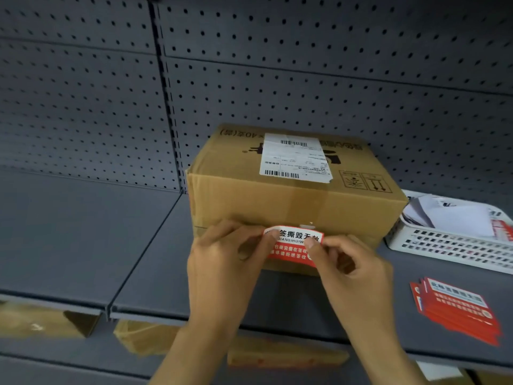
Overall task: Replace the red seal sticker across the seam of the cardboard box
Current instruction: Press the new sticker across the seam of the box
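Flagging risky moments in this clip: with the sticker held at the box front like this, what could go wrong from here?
1. Both hands, left and right, pinch the red seal sticker by its side edges while its top edge curls, so it may crease or go on crooked.
2. It may miss the seam on the cardboard box, because fingers hide that part of the front.

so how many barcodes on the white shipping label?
2: top barcode near the label's far edge, bottom barcode along its near edge. Smaller codes may be unreadable.
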`<action>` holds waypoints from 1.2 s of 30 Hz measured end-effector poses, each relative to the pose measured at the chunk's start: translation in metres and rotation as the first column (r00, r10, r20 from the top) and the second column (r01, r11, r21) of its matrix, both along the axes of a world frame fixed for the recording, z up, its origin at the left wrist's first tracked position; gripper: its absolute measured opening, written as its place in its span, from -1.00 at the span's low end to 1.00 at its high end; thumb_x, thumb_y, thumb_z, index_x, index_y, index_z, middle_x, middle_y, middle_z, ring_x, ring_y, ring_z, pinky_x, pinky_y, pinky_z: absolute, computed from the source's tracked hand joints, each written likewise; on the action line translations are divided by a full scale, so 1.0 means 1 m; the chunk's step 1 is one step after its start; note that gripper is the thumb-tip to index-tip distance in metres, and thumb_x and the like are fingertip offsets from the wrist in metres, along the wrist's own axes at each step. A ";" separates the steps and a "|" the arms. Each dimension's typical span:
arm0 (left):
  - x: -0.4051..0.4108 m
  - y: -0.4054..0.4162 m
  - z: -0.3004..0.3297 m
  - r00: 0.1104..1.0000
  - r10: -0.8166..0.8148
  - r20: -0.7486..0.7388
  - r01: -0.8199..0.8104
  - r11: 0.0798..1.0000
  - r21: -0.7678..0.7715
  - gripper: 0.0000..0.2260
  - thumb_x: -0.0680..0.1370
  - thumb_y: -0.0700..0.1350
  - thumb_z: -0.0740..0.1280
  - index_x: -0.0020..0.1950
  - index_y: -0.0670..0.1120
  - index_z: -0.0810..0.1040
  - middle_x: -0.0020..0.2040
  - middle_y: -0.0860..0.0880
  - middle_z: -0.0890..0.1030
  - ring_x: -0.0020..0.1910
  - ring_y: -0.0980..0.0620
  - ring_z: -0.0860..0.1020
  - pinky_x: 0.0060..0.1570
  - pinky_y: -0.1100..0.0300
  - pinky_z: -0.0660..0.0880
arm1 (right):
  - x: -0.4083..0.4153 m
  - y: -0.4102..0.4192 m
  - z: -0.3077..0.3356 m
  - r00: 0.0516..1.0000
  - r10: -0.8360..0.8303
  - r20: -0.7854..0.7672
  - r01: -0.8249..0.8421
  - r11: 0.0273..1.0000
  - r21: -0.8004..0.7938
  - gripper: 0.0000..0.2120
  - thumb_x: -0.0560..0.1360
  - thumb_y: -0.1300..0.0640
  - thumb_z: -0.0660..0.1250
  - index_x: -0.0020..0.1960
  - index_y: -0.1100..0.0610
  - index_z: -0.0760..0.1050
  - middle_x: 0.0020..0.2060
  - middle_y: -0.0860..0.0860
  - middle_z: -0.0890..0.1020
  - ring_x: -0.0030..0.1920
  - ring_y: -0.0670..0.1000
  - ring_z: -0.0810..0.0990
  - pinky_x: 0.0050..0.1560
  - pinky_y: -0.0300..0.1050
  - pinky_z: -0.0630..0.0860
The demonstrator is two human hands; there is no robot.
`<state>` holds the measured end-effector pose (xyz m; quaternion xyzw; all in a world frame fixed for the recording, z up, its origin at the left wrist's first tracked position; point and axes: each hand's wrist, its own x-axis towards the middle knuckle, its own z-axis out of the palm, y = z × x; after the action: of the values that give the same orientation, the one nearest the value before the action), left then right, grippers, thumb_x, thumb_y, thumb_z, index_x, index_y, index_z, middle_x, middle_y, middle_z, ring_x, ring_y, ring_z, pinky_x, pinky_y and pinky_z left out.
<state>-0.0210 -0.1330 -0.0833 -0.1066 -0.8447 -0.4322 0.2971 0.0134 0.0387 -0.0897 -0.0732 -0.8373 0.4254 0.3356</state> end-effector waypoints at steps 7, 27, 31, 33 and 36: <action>-0.011 0.003 -0.003 0.996 0.074 -0.042 -0.080 0.981 -0.174 -0.74 0.51 0.25 0.39 -0.16 0.09 0.70 -0.24 0.14 0.64 -0.24 0.06 0.57 -0.17 0.02 0.47 | -0.009 -0.005 -0.006 0.998 -0.066 -0.014 0.066 0.997 -0.049 -0.83 0.43 -0.08 0.49 -0.25 -0.01 0.67 -0.41 -0.06 0.63 -0.40 -0.06 0.59 -0.34 -0.04 0.55; -0.022 -0.020 0.014 0.918 0.091 -0.386 -0.230 0.915 -0.331 -0.66 0.45 0.22 0.47 -0.28 -0.02 0.55 -0.28 0.01 0.57 -0.16 -0.06 0.46 -0.16 0.03 0.27 | 0.001 0.014 0.015 0.940 -0.341 -0.015 0.319 0.860 0.398 -0.43 0.34 -0.44 0.37 -0.44 0.07 0.57 -0.56 -0.02 0.58 -0.47 0.17 0.58 -0.41 -0.07 0.49; -0.022 -0.008 0.021 0.957 0.067 -0.283 -0.169 0.920 -0.353 -0.51 0.43 0.31 0.43 0.22 0.03 0.57 0.26 -0.11 0.50 0.36 -0.13 0.25 0.23 -0.09 0.21 | -0.009 -0.010 0.010 0.974 -0.227 -0.005 0.204 0.861 0.466 -0.35 0.37 -0.47 0.32 -0.49 0.10 0.49 -0.64 0.02 0.48 -0.56 0.12 0.48 -0.47 -0.10 0.44; -0.025 -0.008 0.023 0.975 0.069 -0.212 -0.157 0.888 -0.432 -0.41 0.43 0.36 0.38 0.37 0.10 0.46 0.37 -0.06 0.43 0.47 -0.15 0.19 0.36 -0.14 0.13 | -0.017 -0.011 0.009 0.974 -0.225 0.019 0.188 0.855 0.483 -0.35 0.37 -0.48 0.31 -0.47 0.11 0.48 -0.64 0.02 0.47 -0.56 0.10 0.46 -0.47 -0.11 0.44; -0.028 -0.017 0.026 0.978 0.071 -0.195 -0.158 0.864 -0.477 -0.40 0.43 0.34 0.40 0.40 0.14 0.44 0.36 -0.03 0.44 0.46 -0.13 0.26 0.35 -0.16 0.12 | -0.017 0.007 0.014 0.962 -0.273 0.026 0.233 0.863 0.448 -0.39 0.32 -0.50 0.31 -0.40 0.06 0.62 -0.58 0.01 0.57 -0.48 0.15 0.56 -0.41 -0.09 0.47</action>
<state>-0.0491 -0.1497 -0.0575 -0.1644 -0.9029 -0.1746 0.3567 -0.0032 0.0456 -0.0760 -0.1233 -0.9089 0.1735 0.3587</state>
